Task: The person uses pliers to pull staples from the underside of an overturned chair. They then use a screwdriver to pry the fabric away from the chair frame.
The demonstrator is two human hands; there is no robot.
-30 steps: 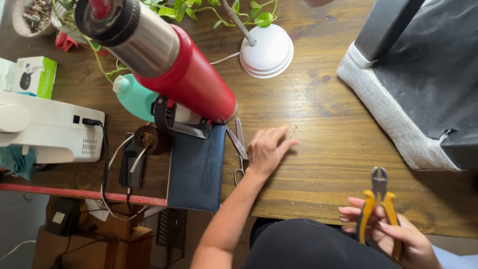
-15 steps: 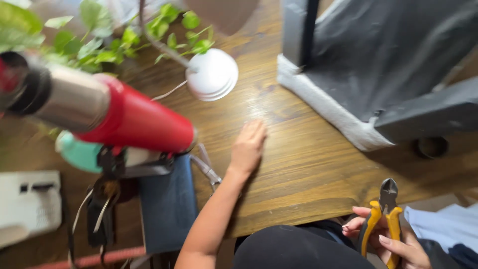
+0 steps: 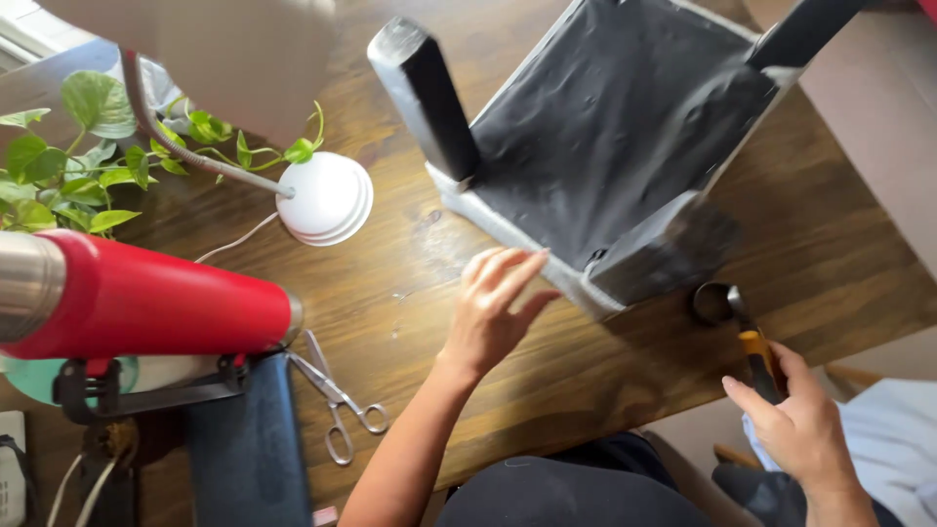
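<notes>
Now, left to right: the red metal flask [image 3: 146, 303] lies on its side at the left edge, with the scissors [image 3: 337, 405] flat on the wooden table [image 3: 410, 322] just beside it, untouched. The white lamp base [image 3: 325, 198] stands near the leafy plant [image 3: 88, 146]. The left hand [image 3: 493, 312], flat on the wood beside the scissors a second ago, is now lifted and further right, fingers spread open, holding nothing, fingertips at the padded grey edge of the upturned stool [image 3: 605, 146]. The view has swung right too, so the stool's black underside and dark legs now fill the middle. The right hand [image 3: 800, 425] has come up from the lap, closed round the yellow-handled pliers [image 3: 747, 337], nose pointing at a stool leg's foot. Judging by this, both hands are closing in on the stool.
</notes>
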